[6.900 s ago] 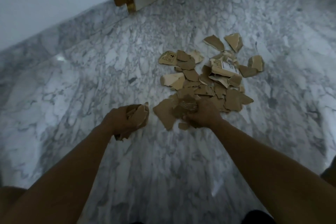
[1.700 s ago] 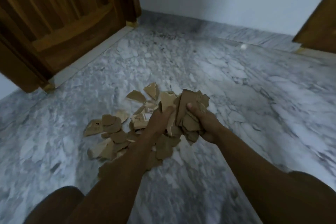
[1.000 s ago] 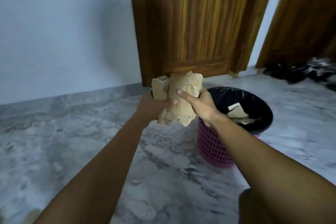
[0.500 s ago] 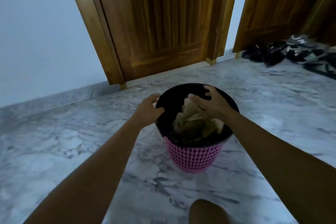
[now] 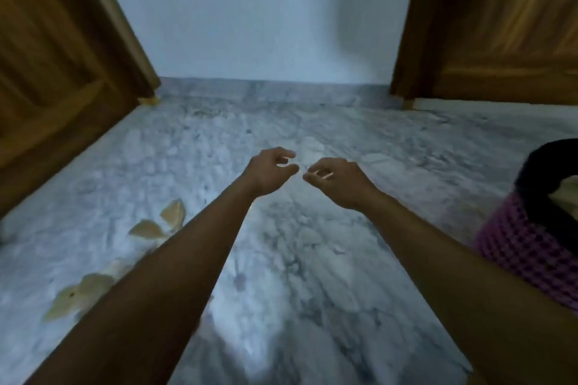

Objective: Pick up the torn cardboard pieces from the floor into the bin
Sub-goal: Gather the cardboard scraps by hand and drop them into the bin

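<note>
Torn cardboard pieces (image 5: pixel 147 230) lie on the marble floor (image 5: pixel 312 275) at left. Four or five can be counted (blurred, some hidden behind the left forearm). One pink bin (image 5: pixel 525 256), black-lined, stands at right, well apart. Two hands are raised, left hand (image 5: pixel 269 172) and right hand (image 5: pixel 341 181) — both loosely curled, holding nothing.

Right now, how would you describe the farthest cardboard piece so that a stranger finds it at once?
Start at the wooden door on the left and look down to the marble floor. Torn cardboard scraps lie there along the left forearm. The farthest cardboard piece is the topmost one, pointed, nearest the wall.
</note>
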The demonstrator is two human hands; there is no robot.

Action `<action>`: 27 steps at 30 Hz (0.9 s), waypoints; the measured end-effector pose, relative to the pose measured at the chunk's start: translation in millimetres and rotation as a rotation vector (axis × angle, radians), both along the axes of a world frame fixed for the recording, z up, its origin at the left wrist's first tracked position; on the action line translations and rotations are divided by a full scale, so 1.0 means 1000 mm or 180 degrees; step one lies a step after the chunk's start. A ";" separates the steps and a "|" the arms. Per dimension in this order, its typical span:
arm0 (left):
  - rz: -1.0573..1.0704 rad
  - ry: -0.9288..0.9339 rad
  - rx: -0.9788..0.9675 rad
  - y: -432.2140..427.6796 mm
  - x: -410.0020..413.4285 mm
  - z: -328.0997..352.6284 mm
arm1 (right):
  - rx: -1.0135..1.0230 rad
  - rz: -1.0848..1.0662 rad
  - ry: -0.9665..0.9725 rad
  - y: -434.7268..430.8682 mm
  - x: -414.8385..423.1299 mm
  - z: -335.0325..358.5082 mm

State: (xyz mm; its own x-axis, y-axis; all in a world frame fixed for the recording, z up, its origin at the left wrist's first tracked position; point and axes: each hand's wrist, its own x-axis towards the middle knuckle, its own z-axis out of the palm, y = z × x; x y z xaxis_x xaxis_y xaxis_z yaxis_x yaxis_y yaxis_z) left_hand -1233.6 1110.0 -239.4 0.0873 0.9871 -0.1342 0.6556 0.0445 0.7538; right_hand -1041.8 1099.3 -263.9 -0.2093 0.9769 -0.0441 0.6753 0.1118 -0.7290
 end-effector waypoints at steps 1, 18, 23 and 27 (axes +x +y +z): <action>0.0128 0.0041 -0.0070 -0.010 -0.040 -0.008 | -0.0042 0.0187 -0.0057 -0.002 -0.038 -0.009; 0.0632 0.0500 -0.1519 -0.189 -0.364 -0.193 | -0.1214 0.1041 -0.1368 -0.107 -0.349 -0.185; 0.0919 0.0549 -0.1210 -0.245 -0.340 -0.288 | -0.1334 0.0089 -0.1182 -0.147 -0.390 -0.260; 0.0745 0.1568 -0.0839 -0.268 -0.318 -0.303 | -0.1140 -0.0296 -0.1006 -0.158 -0.387 -0.293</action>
